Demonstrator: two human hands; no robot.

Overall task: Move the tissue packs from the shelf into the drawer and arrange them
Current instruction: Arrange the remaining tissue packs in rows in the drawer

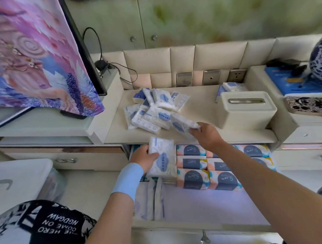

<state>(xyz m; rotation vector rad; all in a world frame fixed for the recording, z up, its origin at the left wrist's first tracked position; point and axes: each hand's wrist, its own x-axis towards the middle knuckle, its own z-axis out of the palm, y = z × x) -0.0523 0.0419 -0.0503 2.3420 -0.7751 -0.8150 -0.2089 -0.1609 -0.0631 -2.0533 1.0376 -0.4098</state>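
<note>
A loose heap of white-and-blue tissue packs lies on the cream shelf. My right hand grips one pack at the heap's near right edge. My left hand, with a blue wristband, holds another white-and-blue pack over the open drawer below the shelf. Inside the drawer, several orange-and-navy tissue packs fill the back rows, and a few white packs stand on edge at the left.
A cream tissue box stands on the shelf to the right of the heap. A screen under a pink patterned cloth rises at the left. Wall sockets sit behind. The drawer's front half shows a bare bottom.
</note>
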